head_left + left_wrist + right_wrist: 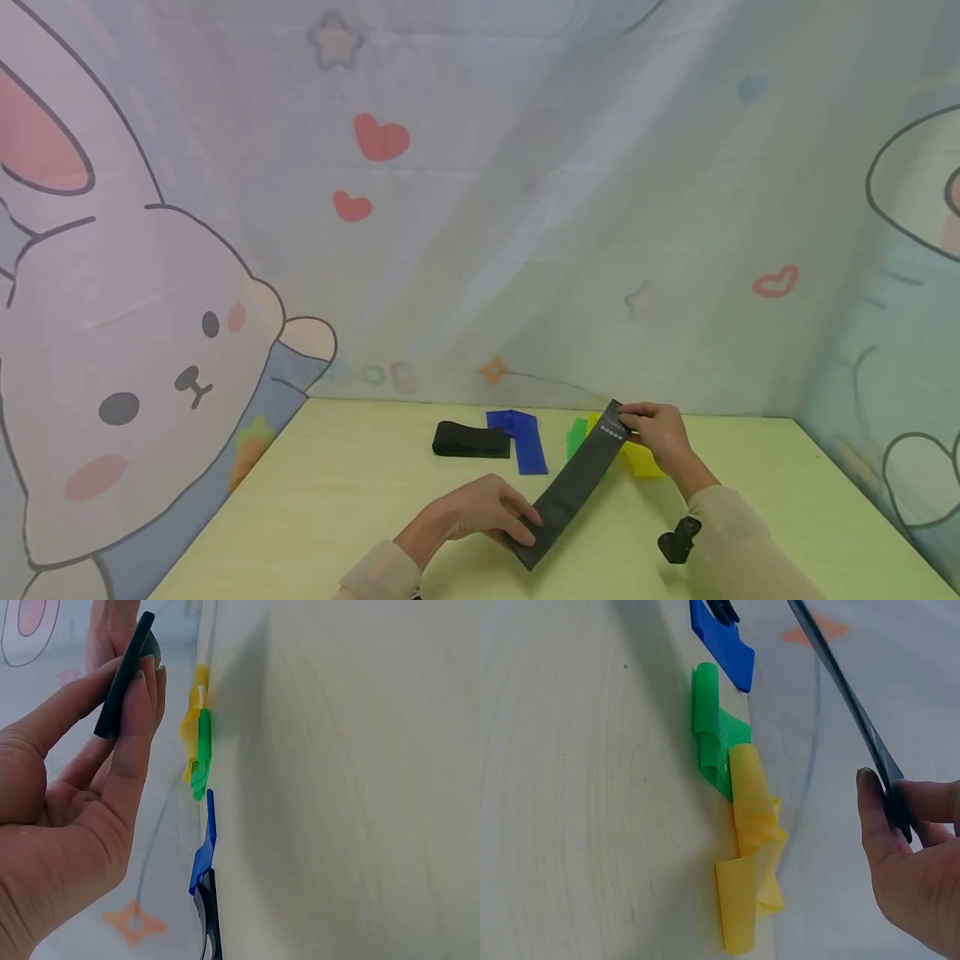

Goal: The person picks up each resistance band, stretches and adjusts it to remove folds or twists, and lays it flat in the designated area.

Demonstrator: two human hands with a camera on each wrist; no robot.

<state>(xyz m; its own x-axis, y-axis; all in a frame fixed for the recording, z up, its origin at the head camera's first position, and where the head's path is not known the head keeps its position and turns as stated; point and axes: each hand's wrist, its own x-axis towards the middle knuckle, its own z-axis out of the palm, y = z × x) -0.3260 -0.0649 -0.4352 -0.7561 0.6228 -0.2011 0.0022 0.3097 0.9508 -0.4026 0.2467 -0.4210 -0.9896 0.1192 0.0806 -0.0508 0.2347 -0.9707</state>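
A black resistance band [568, 495] with pale print near its upper end stretches slantwise between my two hands above the table. My left hand [483, 510] pinches its lower, nearer end, thumb on one face and fingers on the other. At the far upper end, my right hand [662, 435] holds the band between thumb and fingers. From the right wrist the black band [851, 701] appears edge-on, raised off the table. Behind it lie a crumpled yellow band [754, 802] and a green band [707, 705], partly hidden by it in the head view.
A folded blue band [531, 442] and another black band [472, 442], doubled over, lie left of the green one on the pale table [337, 492]. A printed cloth backdrop [480, 250] rises behind the table's far edge. A small black device [679, 540] sits at my right sleeve.
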